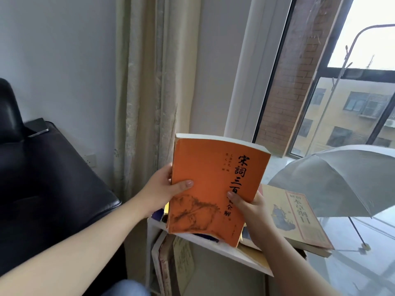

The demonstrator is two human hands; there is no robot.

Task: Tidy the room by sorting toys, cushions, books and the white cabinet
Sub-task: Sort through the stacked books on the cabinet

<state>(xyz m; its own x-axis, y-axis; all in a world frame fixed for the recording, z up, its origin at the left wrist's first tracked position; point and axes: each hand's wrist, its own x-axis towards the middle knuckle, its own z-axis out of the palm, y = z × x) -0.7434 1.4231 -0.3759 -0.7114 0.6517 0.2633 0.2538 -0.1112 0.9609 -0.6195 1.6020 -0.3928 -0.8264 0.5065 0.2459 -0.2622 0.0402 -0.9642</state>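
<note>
I hold a thick orange paperback book [209,184] upright in front of me with both hands. My left hand [161,189] grips its left edge, thumb across the cover. My right hand [249,207] grips the lower right corner, thumb on the cover and fingers hidden behind. Below the book stands a white cabinet [224,251] with several books on top and upright books inside its open shelf [171,265]. A beige book [299,218] with a drawn figure lies flat on the cabinet's right end.
A black leather sofa [49,182] fills the left, with a dark phone [37,127] on its armrest. A beige curtain [149,92] hangs behind the cabinet. An open grey umbrella [342,180] rests on the window ledge at the right, under a large window [342,92].
</note>
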